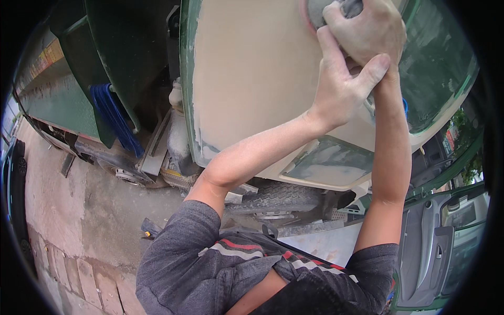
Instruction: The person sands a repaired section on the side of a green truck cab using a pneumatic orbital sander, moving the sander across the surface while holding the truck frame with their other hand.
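High in the view, my right hand (pixel 374 32) is closed over a round grey sander (pixel 316 11) with a pinkish rim, its top cut off by the picture's edge. The sander lies against a large panel of a vehicle's cab (pixel 257 73), coated in smooth beige filler with green paint along its edges. My left hand (pixel 341 86) wraps round the right wrist from below, thumb across it and fingers partly hidden behind. Pale dust covers both hands. A bit of blue (pixel 405 106) shows behind my right wrist.
Left of the panel, a bundle of blue straps (pixel 113 118) hangs beside a dark green sheet (pixel 84 68). Below are a tyre (pixel 278 198) and a sanded green lower panel (pixel 331 161). An open vehicle door (pixel 428 252) stands at right; a dark car (pixel 18 194) is far left.
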Demonstrator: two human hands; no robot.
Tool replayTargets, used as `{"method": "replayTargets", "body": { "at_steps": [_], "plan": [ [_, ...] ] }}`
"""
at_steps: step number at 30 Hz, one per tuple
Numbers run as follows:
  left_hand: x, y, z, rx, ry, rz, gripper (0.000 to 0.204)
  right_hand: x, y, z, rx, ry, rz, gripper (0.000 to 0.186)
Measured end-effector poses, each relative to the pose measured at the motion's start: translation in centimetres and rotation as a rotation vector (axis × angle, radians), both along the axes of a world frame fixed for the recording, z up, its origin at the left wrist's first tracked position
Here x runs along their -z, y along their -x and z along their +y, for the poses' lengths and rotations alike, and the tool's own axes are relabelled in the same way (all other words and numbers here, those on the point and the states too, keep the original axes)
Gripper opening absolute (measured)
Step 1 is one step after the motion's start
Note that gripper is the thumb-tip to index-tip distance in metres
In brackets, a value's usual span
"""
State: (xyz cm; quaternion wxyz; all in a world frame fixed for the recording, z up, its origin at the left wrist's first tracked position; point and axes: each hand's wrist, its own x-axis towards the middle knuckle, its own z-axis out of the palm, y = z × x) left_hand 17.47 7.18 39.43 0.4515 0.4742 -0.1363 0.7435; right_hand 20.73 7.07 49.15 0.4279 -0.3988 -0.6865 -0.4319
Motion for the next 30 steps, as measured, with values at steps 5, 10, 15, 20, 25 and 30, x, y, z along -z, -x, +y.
{"method": "replayTargets", "body": {
  "at_steps": [5,10,15,20,25,30],
  "plan": [
    [0.3,5.3,1.3,-0.182,-0.003,0.084,0.074,0.0,4.7,2.0,-0.222,-0.166,-0.035,0.016],
    [9.6,3.8,-3.1,-0.123,0.144,-0.14,0.081,11.9,6.9,-0.7,-0.227,0.149,-0.16,0.02],
    [-0.2,6.1,-0.2,-0.033,0.039,-0.022,0.079,1.3,7.7,-0.8,0.011,-0.098,-0.059,0.017],
    [5.2,8.3,1.0,-0.174,0.099,-0.064,0.089,4.6,9.6,1.8,-0.037,-0.013,-0.033,0.019],
    [18.5,8.6,-6.0,-0.106,0.417,-0.031,0.104,20.2,8.8,-1.0,-0.112,0.167,-0.244,0.023],
    [17.3,7.6,-4.0,-0.201,0.326,0.035,0.104,17.4,8.2,-0.1,-0.154,0.028,-0.094,0.021]
  ]
}}
